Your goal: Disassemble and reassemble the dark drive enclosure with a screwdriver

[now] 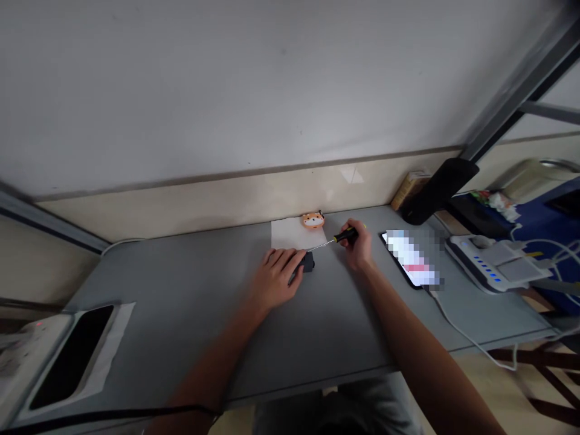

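Observation:
My left hand (277, 279) lies over a small black box-shaped device (309, 262) on the grey table, its fingers pressed around it so that only the right end shows. In my right hand (359, 249) is a screwdriver (345, 234) with a black and yellow handle. Its thin metal shaft points left, and the tip reaches the top edge of the device near my left fingers; whether it sits in a screw is too small to tell. Just behind them lies a white sheet of paper (288, 234), with an orange and white animal-face object (313, 221) on its right part.
Right of my right hand, a lit phone (410, 258) with a cable lies beside a white power strip (492, 263). A black cylinder (439, 190) and a small box (409, 188) stand by the wall. At the left is a dark-screened device (75, 356) on white paper.

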Action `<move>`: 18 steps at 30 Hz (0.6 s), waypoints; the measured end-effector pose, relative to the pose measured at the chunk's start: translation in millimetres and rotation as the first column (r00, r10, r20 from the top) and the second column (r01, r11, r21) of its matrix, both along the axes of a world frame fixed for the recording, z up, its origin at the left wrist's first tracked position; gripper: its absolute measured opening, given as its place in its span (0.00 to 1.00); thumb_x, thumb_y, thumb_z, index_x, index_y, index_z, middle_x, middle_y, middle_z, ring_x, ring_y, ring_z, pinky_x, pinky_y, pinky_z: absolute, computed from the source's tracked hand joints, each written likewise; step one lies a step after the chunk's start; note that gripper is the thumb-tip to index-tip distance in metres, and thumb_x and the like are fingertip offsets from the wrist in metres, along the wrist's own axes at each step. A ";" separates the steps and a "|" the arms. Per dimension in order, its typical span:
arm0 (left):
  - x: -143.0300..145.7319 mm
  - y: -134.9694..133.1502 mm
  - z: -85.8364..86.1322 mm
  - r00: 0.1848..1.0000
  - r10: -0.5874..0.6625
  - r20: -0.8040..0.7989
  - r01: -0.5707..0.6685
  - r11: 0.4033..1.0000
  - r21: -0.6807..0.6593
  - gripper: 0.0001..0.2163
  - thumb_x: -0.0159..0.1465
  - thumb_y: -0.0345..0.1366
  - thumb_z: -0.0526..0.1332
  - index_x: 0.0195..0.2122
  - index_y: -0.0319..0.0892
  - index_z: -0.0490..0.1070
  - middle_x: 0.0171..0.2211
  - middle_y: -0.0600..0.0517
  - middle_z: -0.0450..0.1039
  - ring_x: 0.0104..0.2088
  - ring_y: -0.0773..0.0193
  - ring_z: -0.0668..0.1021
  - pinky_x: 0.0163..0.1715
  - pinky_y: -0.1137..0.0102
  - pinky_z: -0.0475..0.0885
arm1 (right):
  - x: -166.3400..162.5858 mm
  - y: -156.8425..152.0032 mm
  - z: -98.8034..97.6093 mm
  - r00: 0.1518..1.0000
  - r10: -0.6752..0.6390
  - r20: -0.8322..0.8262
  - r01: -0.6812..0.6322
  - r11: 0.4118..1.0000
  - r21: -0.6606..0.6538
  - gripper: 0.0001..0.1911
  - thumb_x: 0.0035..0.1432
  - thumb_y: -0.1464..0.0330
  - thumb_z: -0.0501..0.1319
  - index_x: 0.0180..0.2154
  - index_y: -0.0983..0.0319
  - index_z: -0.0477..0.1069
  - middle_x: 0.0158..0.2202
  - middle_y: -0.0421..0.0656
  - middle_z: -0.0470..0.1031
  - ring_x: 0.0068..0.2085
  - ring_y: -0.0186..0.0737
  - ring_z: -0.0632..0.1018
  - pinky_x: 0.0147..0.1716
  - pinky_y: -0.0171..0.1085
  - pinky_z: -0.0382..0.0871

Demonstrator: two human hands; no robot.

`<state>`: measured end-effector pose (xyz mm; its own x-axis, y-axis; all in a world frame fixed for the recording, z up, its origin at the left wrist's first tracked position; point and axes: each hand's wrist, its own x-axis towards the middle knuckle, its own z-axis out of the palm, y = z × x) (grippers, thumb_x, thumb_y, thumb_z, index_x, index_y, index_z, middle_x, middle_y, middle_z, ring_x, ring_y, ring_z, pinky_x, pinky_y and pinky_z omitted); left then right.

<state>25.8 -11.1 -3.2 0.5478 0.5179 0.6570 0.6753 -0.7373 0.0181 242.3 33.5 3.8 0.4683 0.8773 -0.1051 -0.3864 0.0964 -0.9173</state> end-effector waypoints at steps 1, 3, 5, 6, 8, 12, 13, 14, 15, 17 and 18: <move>0.1 0.0 -0.1 1.000 -0.003 0.001 0.003 1.000 0.004 0.13 0.70 0.31 0.55 0.53 0.43 0.72 0.42 0.46 0.80 0.41 0.56 0.80 0.47 0.60 0.72 | -0.2 -0.1 0.3 1.000 0.000 -0.001 0.000 1.000 0.000 0.15 0.42 0.56 0.64 0.21 0.57 0.63 0.19 0.37 0.67 0.16 0.30 0.61 0.14 0.35 0.50; 0.3 -0.1 -0.2 1.000 -0.010 -0.001 0.010 1.000 0.004 0.13 0.70 0.30 0.55 0.53 0.43 0.73 0.41 0.46 0.80 0.41 0.56 0.80 0.46 0.60 0.72 | -0.4 -0.4 0.6 1.000 -0.001 -0.008 0.000 1.000 -0.003 0.14 0.42 0.57 0.64 0.21 0.57 0.63 0.19 0.37 0.66 0.16 0.30 0.61 0.14 0.35 0.50; 0.5 -0.3 -0.3 1.000 -0.009 -0.013 0.009 1.000 0.001 0.13 0.70 0.30 0.56 0.53 0.44 0.73 0.42 0.47 0.80 0.41 0.56 0.80 0.46 0.60 0.72 | -0.4 -0.6 0.6 1.000 -0.003 -0.021 0.003 1.000 -0.007 0.13 0.41 0.58 0.64 0.21 0.57 0.63 0.19 0.38 0.66 0.17 0.30 0.61 0.14 0.35 0.49; 0.6 -0.4 -0.4 1.000 -0.006 -0.017 0.006 1.000 0.004 0.13 0.70 0.30 0.56 0.52 0.44 0.74 0.41 0.47 0.80 0.41 0.56 0.80 0.46 0.61 0.72 | -0.2 -0.6 0.4 1.000 -0.004 -0.028 0.004 1.000 -0.009 0.13 0.41 0.58 0.64 0.21 0.57 0.63 0.19 0.38 0.66 0.17 0.31 0.61 0.14 0.35 0.49; 0.5 -0.5 -0.4 1.000 0.004 -0.021 -0.003 1.000 0.013 0.13 0.70 0.30 0.56 0.52 0.45 0.74 0.41 0.47 0.80 0.41 0.56 0.80 0.46 0.61 0.72 | 0.7 -0.1 -0.5 0.999 -0.006 -0.034 0.006 1.000 -0.011 0.12 0.40 0.59 0.63 0.21 0.57 0.63 0.19 0.38 0.66 0.17 0.31 0.62 0.14 0.35 0.49; 0.2 -0.3 0.6 0.999 0.002 -0.039 -0.001 1.000 0.019 0.13 0.69 0.30 0.56 0.51 0.44 0.75 0.41 0.47 0.79 0.41 0.56 0.79 0.45 0.61 0.72 | 4.0 2.4 -2.3 0.999 -0.031 -0.015 0.031 1.000 0.006 0.14 0.41 0.56 0.63 0.21 0.57 0.62 0.20 0.38 0.67 0.18 0.31 0.62 0.15 0.35 0.51; 0.7 -0.4 1.1 0.999 0.004 -0.045 -0.003 1.000 0.020 0.13 0.70 0.30 0.55 0.51 0.44 0.75 0.41 0.47 0.79 0.41 0.56 0.79 0.45 0.61 0.72 | 4.7 2.8 -1.9 0.999 -0.042 -0.005 0.042 0.999 0.011 0.15 0.42 0.55 0.63 0.21 0.57 0.62 0.20 0.38 0.67 0.18 0.31 0.62 0.15 0.35 0.51; 1.7 -0.8 1.6 0.999 0.006 -0.051 -0.005 1.000 0.022 0.13 0.70 0.30 0.55 0.51 0.43 0.75 0.41 0.47 0.79 0.41 0.56 0.79 0.45 0.61 0.72 | 5.1 2.8 -1.0 0.998 -0.054 0.016 0.053 0.998 0.014 0.17 0.43 0.53 0.63 0.21 0.57 0.62 0.20 0.37 0.67 0.18 0.31 0.62 0.15 0.35 0.51; 3.3 -1.4 2.1 0.998 0.008 -0.060 -0.007 1.000 0.022 0.13 0.70 0.30 0.55 0.51 0.42 0.75 0.41 0.47 0.79 0.41 0.56 0.79 0.45 0.61 0.72 | 5.1 2.2 0.6 0.996 -0.067 0.052 0.066 0.998 0.018 0.19 0.45 0.51 0.63 0.21 0.57 0.62 0.20 0.37 0.66 0.18 0.31 0.62 0.16 0.35 0.52; 7.6 -3.4 2.9 0.996 0.009 -0.085 -0.008 1.000 0.014 0.14 0.72 0.31 0.54 0.53 0.41 0.74 0.43 0.46 0.80 0.41 0.56 0.79 0.44 0.61 0.72 | 4.2 -0.9 5.2 0.978 -0.091 0.189 0.083 0.995 0.049 0.23 0.49 0.46 0.61 0.23 0.58 0.64 0.19 0.36 0.65 0.19 0.32 0.64 0.19 0.35 0.56; 9.9 -4.7 3.1 0.995 0.001 -0.099 -0.001 1.000 0.003 0.14 0.72 0.31 0.53 0.55 0.41 0.73 0.44 0.46 0.80 0.41 0.56 0.79 0.44 0.61 0.72 | 3.4 -3.3 7.8 0.953 -0.105 0.286 0.084 0.993 0.084 0.24 0.52 0.44 0.59 0.23 0.58 0.66 0.19 0.36 0.65 0.21 0.33 0.66 0.21 0.35 0.59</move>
<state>35.7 -15.7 -0.1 0.6095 0.5164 0.6015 0.6745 -0.7365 -0.0512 245.7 30.2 11.7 0.5503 0.8280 0.1074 -0.0917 0.1878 -0.9779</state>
